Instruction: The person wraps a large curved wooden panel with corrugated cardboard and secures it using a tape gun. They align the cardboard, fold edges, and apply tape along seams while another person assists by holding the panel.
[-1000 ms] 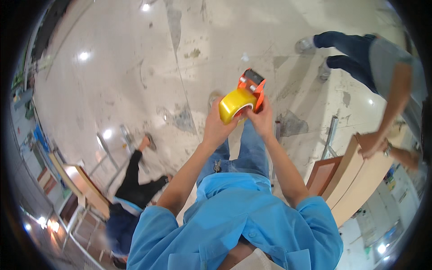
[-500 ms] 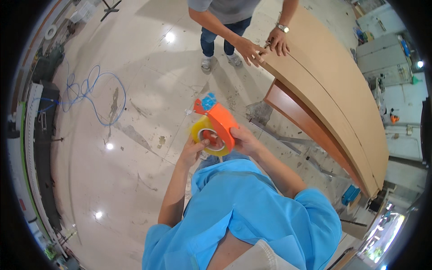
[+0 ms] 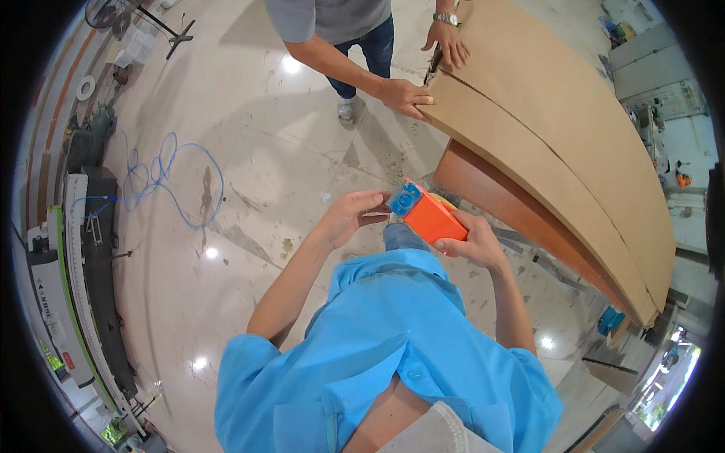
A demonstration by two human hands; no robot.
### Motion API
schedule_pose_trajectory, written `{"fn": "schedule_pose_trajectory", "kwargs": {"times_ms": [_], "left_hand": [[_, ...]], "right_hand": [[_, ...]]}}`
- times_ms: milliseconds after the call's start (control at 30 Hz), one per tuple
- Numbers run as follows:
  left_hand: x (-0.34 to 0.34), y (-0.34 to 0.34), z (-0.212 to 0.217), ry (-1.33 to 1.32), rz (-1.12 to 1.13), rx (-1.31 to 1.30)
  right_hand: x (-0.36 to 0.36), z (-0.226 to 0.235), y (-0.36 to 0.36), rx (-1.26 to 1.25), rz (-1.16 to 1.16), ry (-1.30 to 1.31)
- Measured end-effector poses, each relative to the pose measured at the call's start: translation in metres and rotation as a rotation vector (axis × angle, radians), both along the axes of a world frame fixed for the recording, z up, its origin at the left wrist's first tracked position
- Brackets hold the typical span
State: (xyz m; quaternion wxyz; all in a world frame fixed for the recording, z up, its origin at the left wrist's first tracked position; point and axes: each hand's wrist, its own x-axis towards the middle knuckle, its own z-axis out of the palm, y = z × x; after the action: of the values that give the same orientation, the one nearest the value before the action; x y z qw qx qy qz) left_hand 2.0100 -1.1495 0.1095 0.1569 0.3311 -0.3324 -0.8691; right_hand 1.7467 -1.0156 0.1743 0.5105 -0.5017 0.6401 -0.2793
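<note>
An orange tape dispenser with a blue front end is tilted in front of my blue shirt. My right hand is wrapped round its rear. Part of a yellow tape roll shows behind the orange body; the rest is hidden. My left hand is beside the blue end, thumb and fingers apart. Whether its fingertips touch that end, I cannot make out. Beyond the dispenser, a large flat cardboard package stretches along the right side.
Another person's hands rest on the package's near-left corner. Beneath the cardboard is a reddish-brown panel. A blue hose lies looped on the floor at left, near a long black and grey machine.
The dispenser has turned in my right hand and shifted right, its blue end facing left. My left hand has let go of the tape roll. The other person's hands have moved at the package corner.
</note>
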Motion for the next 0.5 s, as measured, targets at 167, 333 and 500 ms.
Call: {"fn": "schedule_pose_trajectory", "kwargs": {"times_ms": [167, 333, 500], "left_hand": [[-0.05, -0.029, -0.011, -0.019, 0.034, 0.024], [-0.08, -0.061, -0.03, 0.128, 0.069, 0.276], [-0.117, -0.097, -0.058, 0.0, 0.204, 0.074]], "right_hand": [[-0.051, -0.009, -0.036, -0.033, 0.099, 0.098], [-0.083, 0.0, -0.079, -0.033, 0.122, 0.127], [-0.092, 0.01, -0.124, 0.206, 0.004, 0.049]]}}
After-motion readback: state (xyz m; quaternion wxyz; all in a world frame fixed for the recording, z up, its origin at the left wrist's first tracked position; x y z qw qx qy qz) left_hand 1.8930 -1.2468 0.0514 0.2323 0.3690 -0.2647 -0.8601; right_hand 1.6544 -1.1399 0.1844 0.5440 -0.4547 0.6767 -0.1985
